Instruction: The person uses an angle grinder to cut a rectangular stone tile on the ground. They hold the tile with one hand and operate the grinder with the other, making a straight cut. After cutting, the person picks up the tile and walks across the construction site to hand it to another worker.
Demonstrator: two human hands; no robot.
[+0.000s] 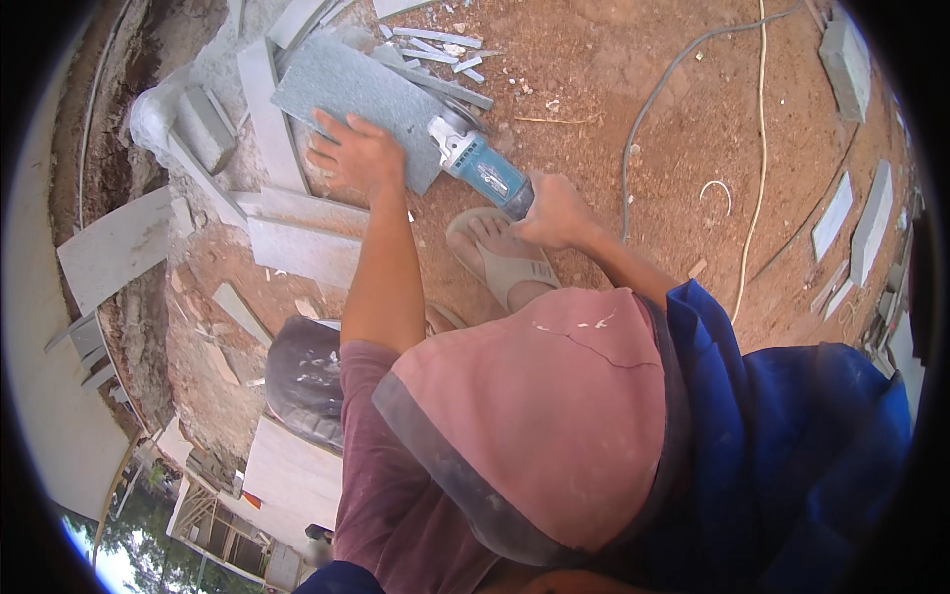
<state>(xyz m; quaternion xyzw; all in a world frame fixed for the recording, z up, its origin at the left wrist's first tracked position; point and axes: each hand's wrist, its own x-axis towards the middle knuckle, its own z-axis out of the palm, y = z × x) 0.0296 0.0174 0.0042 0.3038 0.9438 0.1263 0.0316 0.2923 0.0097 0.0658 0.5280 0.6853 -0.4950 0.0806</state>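
Observation:
A grey rectangular stone tile [341,81] lies slanted on other slabs at the upper left of centre. My left hand [358,153] presses on its near edge, fingers spread, holding nothing. In my right hand [556,210] is a teal angle grinder [490,176], gripped around the rear of its body. The grinder's silver head and disc [457,123] are at the tile's right edge; whether the disc touches the stone I cannot tell. My sandalled foot [502,252] stands just below the grinder.
Narrow stone offcuts [435,49] lie beyond the tile. Pale slabs [307,243] are strewn to the left. A grey cable [648,99] and a cream cord [760,168] cross the reddish dirt. More slabs [871,223] stand at the far right.

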